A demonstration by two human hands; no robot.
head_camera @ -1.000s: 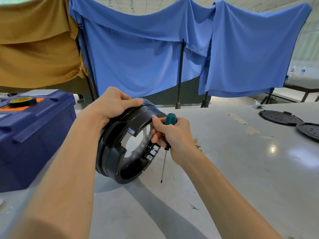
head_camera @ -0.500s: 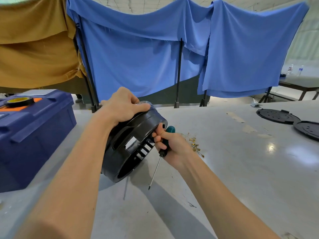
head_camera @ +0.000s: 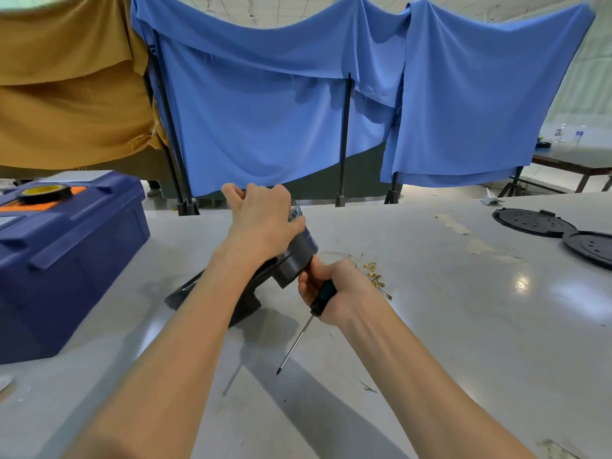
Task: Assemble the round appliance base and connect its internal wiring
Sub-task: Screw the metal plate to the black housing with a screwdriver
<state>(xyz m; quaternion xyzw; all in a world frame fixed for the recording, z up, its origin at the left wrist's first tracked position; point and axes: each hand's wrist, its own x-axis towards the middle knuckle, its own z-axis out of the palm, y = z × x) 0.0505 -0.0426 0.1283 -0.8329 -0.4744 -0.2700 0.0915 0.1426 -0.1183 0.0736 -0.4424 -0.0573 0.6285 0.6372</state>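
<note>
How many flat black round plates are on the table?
2. One disc lies at the far right; the second disc sits beside it, cut by the frame edge. More may hide beyond.

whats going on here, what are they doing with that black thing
A person is working on a round black base at a grey table. The left hand grips its top edge, holding it tipped up on the table. The right hand holds a screwdriver beside the base, tip pointing down at the table, not on any screw. Loose gold-tipped wires lie just beyond that hand, unconnected.
</note>
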